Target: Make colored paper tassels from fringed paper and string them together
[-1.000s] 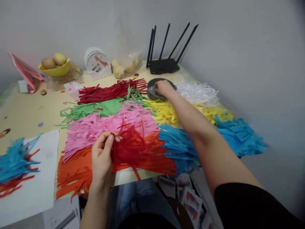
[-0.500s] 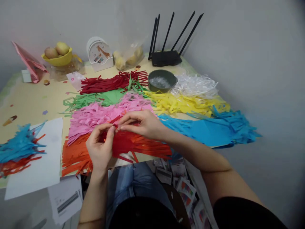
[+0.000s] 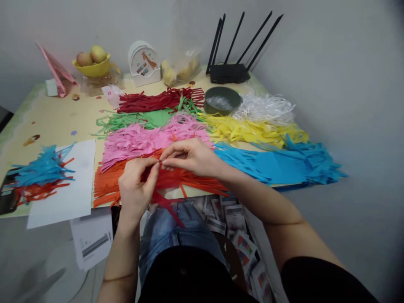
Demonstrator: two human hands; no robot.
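My left hand and my right hand meet over the table's near edge, both pinching the same bundle of red paper strips. Loose ends of that bundle hang down towards my lap. Under the hands lie orange fringed paper and pink fringed paper. A dark green bowl with something whitish in it stands farther back on the right.
Fringed sheets in dark red, green, yellow, blue and white cover the table. A white sheet with blue and orange scraps lies left. A router, clock and fruit bowl line the wall.
My right hand left the green bowl and came back to the red strips, joining the left hand's pinch. The view has shifted, so the table appears farther right and higher.
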